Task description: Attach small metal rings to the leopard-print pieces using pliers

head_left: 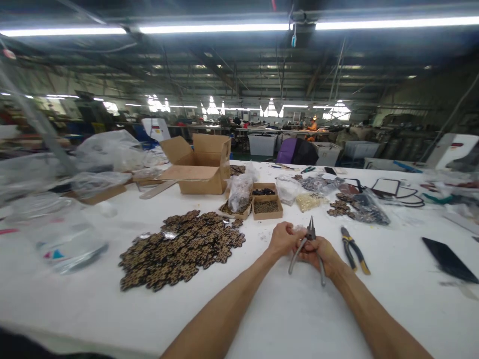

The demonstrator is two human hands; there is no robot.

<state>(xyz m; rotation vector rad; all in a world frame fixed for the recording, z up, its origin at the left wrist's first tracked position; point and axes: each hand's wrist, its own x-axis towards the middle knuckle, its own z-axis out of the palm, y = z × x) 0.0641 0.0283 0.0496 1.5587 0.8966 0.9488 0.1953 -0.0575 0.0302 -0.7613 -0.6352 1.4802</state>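
Observation:
My right hand (325,253) is closed around a pair of grey-handled needle-nose pliers (311,232). The narrow jaws point away from me and the handles spread apart towards me. Close against the pliers on the left, my left hand (282,239) has its fingers pinched together; whatever sits in them is too small to make out. Left of my hands lies a wide pile of brown and black flower-shaped pieces (183,247). To the right, a second pair of pliers (353,250) with black and yellow handles rests on the white table (299,319).
Small cardboard trays of metal bits (268,207) stand beyond my hands, beside an open cardboard box (204,169). Plastic bags of parts (368,208) lie at the right back. A dark flat phone-like object (449,259) is far right, a clear plastic bag (67,244) far left.

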